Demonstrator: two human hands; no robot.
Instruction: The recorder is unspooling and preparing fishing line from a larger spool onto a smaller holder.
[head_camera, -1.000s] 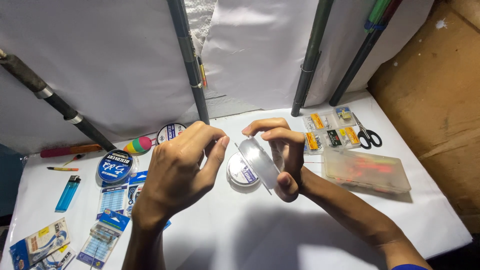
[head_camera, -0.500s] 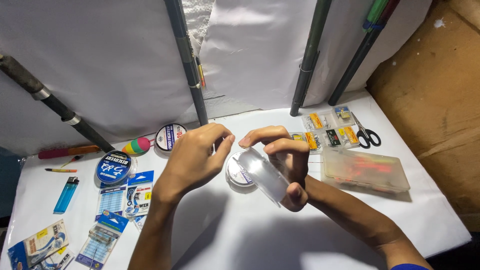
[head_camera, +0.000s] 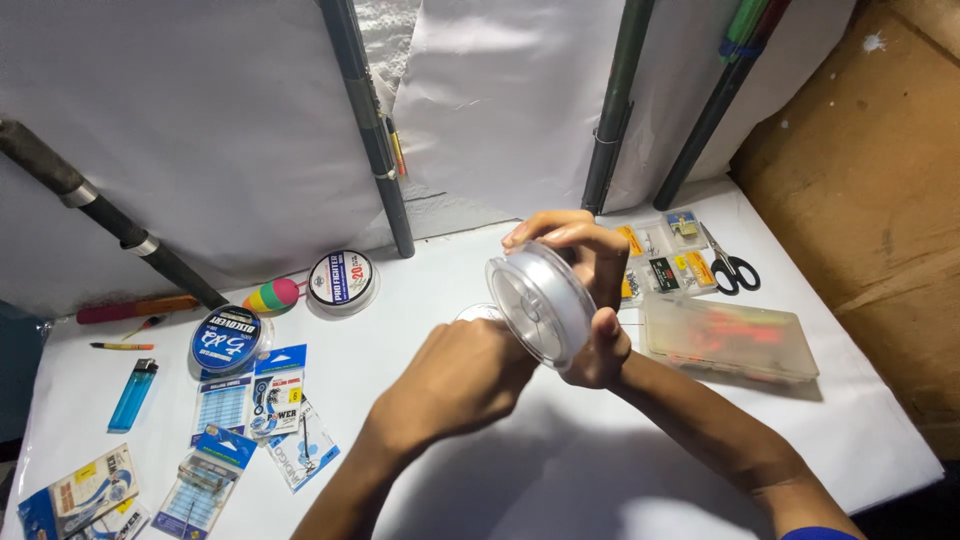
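Spool (head_camera: 541, 303) held in right hand (head_camera: 590, 300): clear, colourless plastic. Table cover (head_camera: 560, 470): plain white; backdrop sheets (head_camera: 200, 130) likewise white. 2 round line spools: 1 blue with white lettering (head_camera: 226, 340), 1 black-and-white (head_camera: 341, 279). Float (head_camera: 272, 295): striped pink, yellow, green. Lighter (head_camera: 132, 394): translucent blue. Hook packets (head_camera: 250, 400): blue headers, white bodies. Scissors (head_camera: 732, 268): black handles. Tackle box (head_camera: 727, 338): translucent, reddish-orange contents. Small packets (head_camera: 665, 262): yellow and black labels. Rods (head_camera: 370, 120): dark grey-green. Board (head_camera: 870, 180) at right: brown.
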